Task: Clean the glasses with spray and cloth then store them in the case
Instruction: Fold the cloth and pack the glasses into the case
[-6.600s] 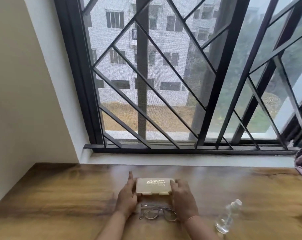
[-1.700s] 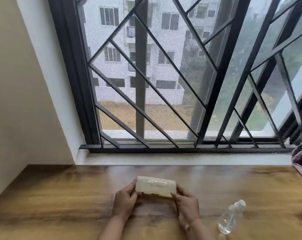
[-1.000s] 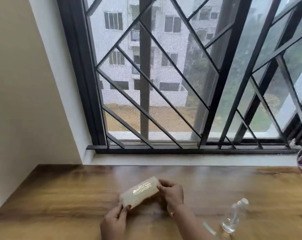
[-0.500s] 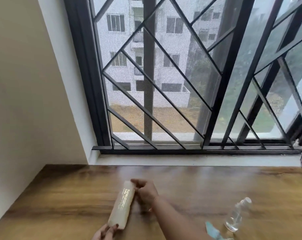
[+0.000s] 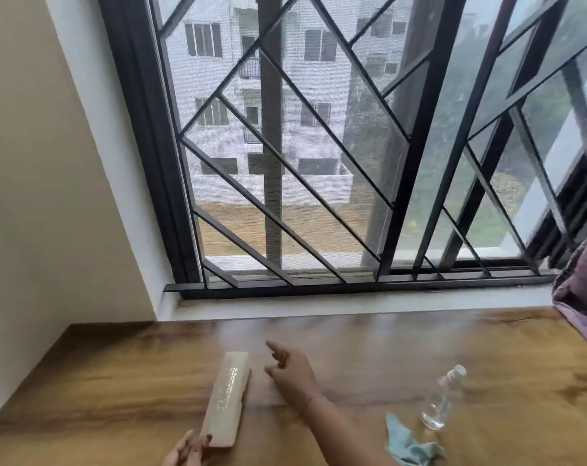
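Observation:
The cream glasses case lies closed on the wooden table, its long side pointing away from me. My left hand shows only partly at the bottom edge, with its fingertips pinching the case's near end. My right hand hovers just right of the case with its fingers spread, apart from it and holding nothing. The clear spray bottle stands to the right, and the light blue cloth lies crumpled in front of it. No glasses are in sight.
A white sill and a barred window run along the table's far edge. The beige wall closes the left side. Purple fabric hangs over the table's far right corner.
The case was turned from crosswise to lengthwise and shifted left onto the table. My right hand let go of it and opened. The glasses seen earlier on the table are gone from view.

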A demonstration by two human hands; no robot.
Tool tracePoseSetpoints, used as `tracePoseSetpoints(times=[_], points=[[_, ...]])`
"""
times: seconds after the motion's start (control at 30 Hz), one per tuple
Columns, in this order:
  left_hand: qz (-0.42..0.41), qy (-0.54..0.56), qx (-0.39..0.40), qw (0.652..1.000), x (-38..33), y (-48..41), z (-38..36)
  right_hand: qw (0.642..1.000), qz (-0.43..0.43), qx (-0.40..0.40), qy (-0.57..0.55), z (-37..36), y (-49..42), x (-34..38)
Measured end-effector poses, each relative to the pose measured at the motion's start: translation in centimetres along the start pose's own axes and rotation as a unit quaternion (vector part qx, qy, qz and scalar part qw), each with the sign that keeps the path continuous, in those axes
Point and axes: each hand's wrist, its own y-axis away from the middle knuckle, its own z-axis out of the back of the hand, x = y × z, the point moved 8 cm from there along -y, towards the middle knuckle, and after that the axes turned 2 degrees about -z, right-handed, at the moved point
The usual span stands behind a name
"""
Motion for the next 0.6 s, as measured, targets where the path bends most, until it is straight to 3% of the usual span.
tracePoseSetpoints(times=[0.07, 0.13, 0.17, 0.2, 0.33, 0.4, 0.5, 0.6], points=[[-0.028, -0.03, -0.018, 0.999, -1.5, 0.0, 0.4, 0.987, 0.032, -0.093, 0.129, 4.3, 2.8, -1.1], [-0.111, -0.037, -0.071, 0.991, -3.4, 1.7, 1.1, 0.948, 0.029, -0.166, 0.269, 8.7, 5.9, -3.4], [-0.144, 0.023, -0.076, 0.986, -4.4, 2.9, 0.7, 0.931, 0.004, -0.184, 0.316, 10.6, 7.3, -4.9], [-0.231, 0.025, -0.069, 0.97, -5.9, 4.4, 0.1, 0.916, -0.024, -0.192, 0.351, 12.1, 8.5, -6.2], [-0.418, -0.122, -0.054, 0.899, -7.4, 10.2, -5.1, 0.896, -0.026, -0.193, 0.399, 14.0, 10.6, -8.9], [-0.409, -0.156, 0.031, 0.899, -6.8, 10.6, -9.2, 0.89, -0.017, -0.202, 0.408, 14.2, 10.6, -9.2], [-0.303, -0.21, 0.201, 0.908, -3.7, 11.5, -14.3, 0.884, -0.039, -0.197, 0.422, 14.5, 10.2, -10.0], [-0.256, -0.256, 0.281, 0.889, -1.9, 12.3, -16.8, 0.881, -0.064, -0.196, 0.427, 14.7, 10.1, -10.0]])
